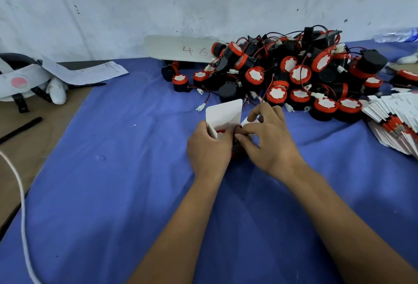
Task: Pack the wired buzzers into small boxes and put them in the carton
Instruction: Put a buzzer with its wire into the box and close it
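White small box [224, 114], flap up, gripped by left hand [208, 147]; right hand [269, 141] pinching buzzer wire [238, 128] into it, on blue-covered desk [113, 181].

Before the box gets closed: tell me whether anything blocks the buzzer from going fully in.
Nothing visible blocks it. The buzzer already sits in the open small box, held by the left hand. The right hand pinches at its wire beside the mouth.

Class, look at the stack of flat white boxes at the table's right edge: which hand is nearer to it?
The right hand; it sits between the left hand and the stack of flat boxes.
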The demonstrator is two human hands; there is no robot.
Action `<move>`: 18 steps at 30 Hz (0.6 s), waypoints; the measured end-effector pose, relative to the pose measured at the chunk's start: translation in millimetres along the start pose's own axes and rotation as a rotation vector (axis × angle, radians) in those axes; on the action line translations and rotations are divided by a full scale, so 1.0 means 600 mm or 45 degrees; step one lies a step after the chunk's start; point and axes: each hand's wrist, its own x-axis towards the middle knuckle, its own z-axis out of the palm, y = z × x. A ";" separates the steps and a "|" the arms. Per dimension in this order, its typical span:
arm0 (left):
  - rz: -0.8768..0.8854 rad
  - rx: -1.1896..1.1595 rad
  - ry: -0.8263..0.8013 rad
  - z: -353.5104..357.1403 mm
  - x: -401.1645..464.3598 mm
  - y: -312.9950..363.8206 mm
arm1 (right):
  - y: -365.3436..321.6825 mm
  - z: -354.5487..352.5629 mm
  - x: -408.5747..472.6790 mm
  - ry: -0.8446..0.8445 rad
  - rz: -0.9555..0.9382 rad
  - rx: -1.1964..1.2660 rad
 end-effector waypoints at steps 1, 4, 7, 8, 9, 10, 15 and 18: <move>0.004 0.004 -0.007 -0.001 -0.001 0.001 | -0.002 0.000 0.000 0.014 0.013 0.016; 0.010 0.032 -0.010 -0.005 -0.005 0.005 | -0.007 0.002 0.002 0.050 0.068 0.058; 0.008 0.036 -0.030 -0.007 -0.008 0.007 | -0.017 0.003 0.003 0.111 0.189 0.130; 0.007 0.028 -0.046 -0.008 -0.007 0.007 | -0.022 0.002 0.005 0.130 0.237 0.167; 0.002 0.019 -0.068 -0.009 -0.007 0.007 | -0.027 0.002 0.007 0.141 0.271 0.191; 0.000 0.009 -0.093 -0.011 -0.007 0.007 | -0.030 0.003 0.009 0.143 0.287 0.206; 0.001 -0.059 -0.120 -0.009 -0.005 0.004 | -0.034 0.002 0.010 0.128 0.284 0.264; 0.007 -0.071 -0.093 -0.007 -0.003 0.001 | -0.030 0.002 0.008 0.126 0.306 0.228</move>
